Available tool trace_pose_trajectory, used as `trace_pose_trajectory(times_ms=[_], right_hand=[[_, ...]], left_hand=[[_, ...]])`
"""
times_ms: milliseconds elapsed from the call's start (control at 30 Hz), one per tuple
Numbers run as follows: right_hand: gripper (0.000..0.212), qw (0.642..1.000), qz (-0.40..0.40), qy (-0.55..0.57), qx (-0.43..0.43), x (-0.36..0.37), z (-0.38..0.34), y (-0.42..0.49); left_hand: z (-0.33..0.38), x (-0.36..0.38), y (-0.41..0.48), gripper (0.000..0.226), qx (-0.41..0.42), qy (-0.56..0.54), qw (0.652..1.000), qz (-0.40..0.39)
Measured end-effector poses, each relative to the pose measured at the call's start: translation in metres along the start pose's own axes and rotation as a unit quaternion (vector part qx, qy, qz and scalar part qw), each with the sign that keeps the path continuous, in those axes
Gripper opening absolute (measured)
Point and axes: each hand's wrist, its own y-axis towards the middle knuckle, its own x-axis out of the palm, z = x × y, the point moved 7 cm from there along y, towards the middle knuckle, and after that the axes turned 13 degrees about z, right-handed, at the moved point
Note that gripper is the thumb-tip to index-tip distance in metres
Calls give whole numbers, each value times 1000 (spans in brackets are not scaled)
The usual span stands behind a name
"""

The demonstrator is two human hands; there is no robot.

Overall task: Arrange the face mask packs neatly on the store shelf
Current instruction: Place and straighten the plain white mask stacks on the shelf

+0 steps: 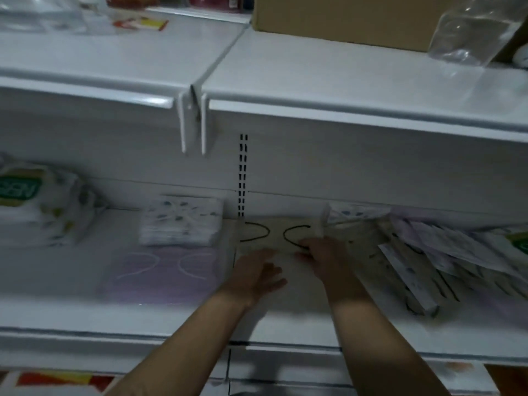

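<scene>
One beige mask pack with black ear loops lies flat mid-shelf, between a purple pack on its left and a tumbled heap of packs on its right. The left hand rests flat on it, fingers straight. The right hand touches it too, its grip too blurred to tell. The green label is unreadable.
</scene>
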Motion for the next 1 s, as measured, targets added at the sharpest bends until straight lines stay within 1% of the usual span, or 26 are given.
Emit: trace_pose_trajectory(times_ms=[100,133,167,233,300,333,367,433,467,500,533,567,600,667,733,833,867,900,967,1000], right_hand=[[30,1000,-12,-3,-2,10,2,5],[31,999,-3,-33,-21,7,-1,7],[33,993,10,-104,-58,3,-8,8],[47,959,35,-243,-139,-5,-22,6],[64,937,17,-291,-195,-11,-33,1],[67,923,6,-308,-231,-17,-39,-5],[65,902,-9,-330,-278,-23,-45,-13],[52,857,-49,-361,-365,-42,-50,-27],[46,834,-54,-373,-402,-55,-51,-32],[41,809,-41,-391,-436,-70,-51,-32],[37,782,-19,-415,-464,-86,-52,-30],[33,758,9,-438,-483,-102,-53,-26],[30,743,39,-455,-489,-119,-54,-22],[27,725,107,-453,-507,-154,-57,-15],[35,712,170,-446,-515,-187,-57,-10],[57,704,183,-490,-480,-214,-40,1],[62,697,181,-506,-475,-220,-34,6],[65,689,180,-519,-472,-223,-29,10],[67,685,165,-529,-472,-226,-20,16],[69,688,160,-525,-475,-226,-17,19]], left_hand=[[6,3,5,12,9,-64,998,21],[6,6,4,12,8,-77,997,32],[7,8,3,11,11,-84,995,44],[8,12,-2,9,17,-92,994,54],[3,14,-5,6,23,-100,993,63],[0,13,-6,5,32,-97,992,75],[-6,13,-7,6,47,-84,991,88],[-18,18,-11,9,90,-37,990,98],[-24,26,-15,9,114,1,989,94],[-30,37,-19,9,137,44,986,86],[-36,51,-22,14,157,87,981,76],[-43,65,-23,23,170,123,975,67],[-49,78,-22,35,176,152,970,62],[-63,104,-19,55,174,187,965,59],[-71,124,-10,73,173,205,961,67],[-70,144,4,103,176,223,952,110],[-68,150,8,102,173,212,955,117],[-67,156,12,89,166,202,958,118],[-66,166,20,53,152,198,961,118],[-67,169,25,46,148,225,956,115]])
